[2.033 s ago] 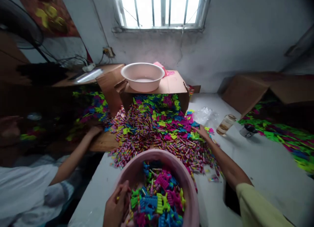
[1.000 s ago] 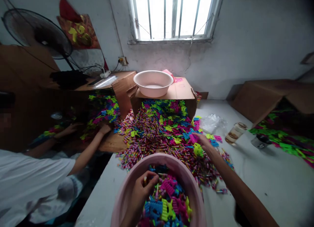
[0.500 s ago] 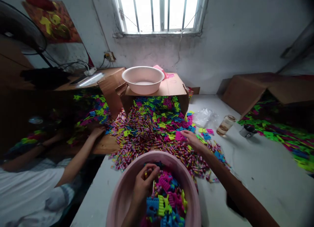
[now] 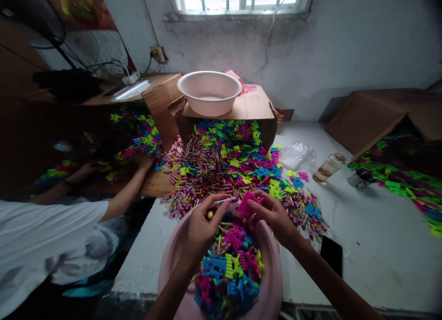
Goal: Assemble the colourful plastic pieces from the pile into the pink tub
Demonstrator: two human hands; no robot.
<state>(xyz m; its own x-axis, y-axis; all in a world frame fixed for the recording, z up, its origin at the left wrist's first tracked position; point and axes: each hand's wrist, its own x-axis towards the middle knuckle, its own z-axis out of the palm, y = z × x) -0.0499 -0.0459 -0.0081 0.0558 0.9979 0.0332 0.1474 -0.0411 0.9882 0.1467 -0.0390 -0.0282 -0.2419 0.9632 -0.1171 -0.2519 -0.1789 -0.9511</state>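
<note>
My left hand (image 4: 200,225) is closed in a pinch over the far rim of the pink tub (image 4: 168,269). Between its thumb and fingertips is a small striped tube (image 4: 227,200), and a yellow round end of another one shows in the palm. Just to the right, my right hand (image 4: 278,218) grips a magenta plastic comb-like piece (image 4: 246,205). The tube's tip is close to this piece; I cannot tell whether they touch. Under my hands the tub holds many blue, magenta and yellow-green pieces (image 4: 235,264) of similar shape.
Behind the tub spreads a heap of striped tubes (image 4: 203,163) and plastic pieces, spilling from a cardboard box (image 4: 255,103) with a pale basin (image 4: 209,107) on it. A bottle (image 4: 329,168), a cup (image 4: 361,178) and a phone (image 4: 331,255) lie rightward. A co-worker's arm (image 4: 127,186) reaches in at left.
My right hand has come back from the heap to the tub with the magenta piece. My left hand has risen from inside the tub to meet it. The view has tilted down.
</note>
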